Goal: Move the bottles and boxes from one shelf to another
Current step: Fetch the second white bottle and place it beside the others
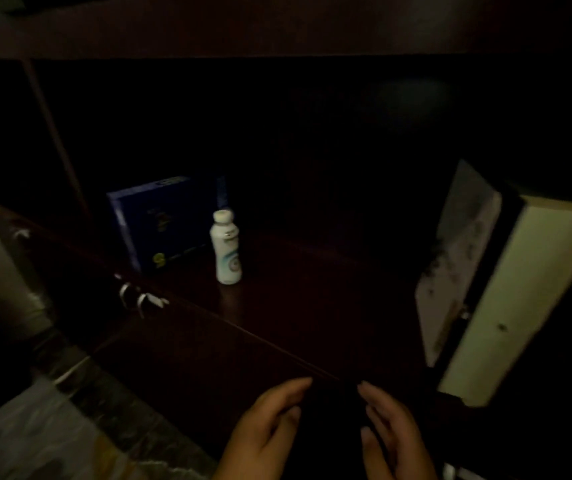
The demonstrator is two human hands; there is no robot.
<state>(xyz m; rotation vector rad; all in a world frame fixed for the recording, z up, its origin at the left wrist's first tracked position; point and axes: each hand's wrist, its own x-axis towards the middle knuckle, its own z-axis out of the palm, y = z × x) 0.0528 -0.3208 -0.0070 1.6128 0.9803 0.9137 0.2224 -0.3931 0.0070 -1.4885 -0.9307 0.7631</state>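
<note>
The scene is very dark. A small white bottle (226,247) stands upright on the dark wooden shelf (312,289). Just behind and to its left stands a dark blue box (158,223), upright. My left hand (265,427) and my right hand (393,433) are low in the view, near the shelf's front edge, well in front of the bottle. Both have fingers spread and face each other. The gap between them is black, and I cannot tell whether anything dark sits there.
An open pale cabinet door (520,299) juts out on the right of the shelf. Metal handles (142,299) sit on the cabinet front below the box. A patterned floor (35,438) shows at lower left. The shelf's back is lost in darkness.
</note>
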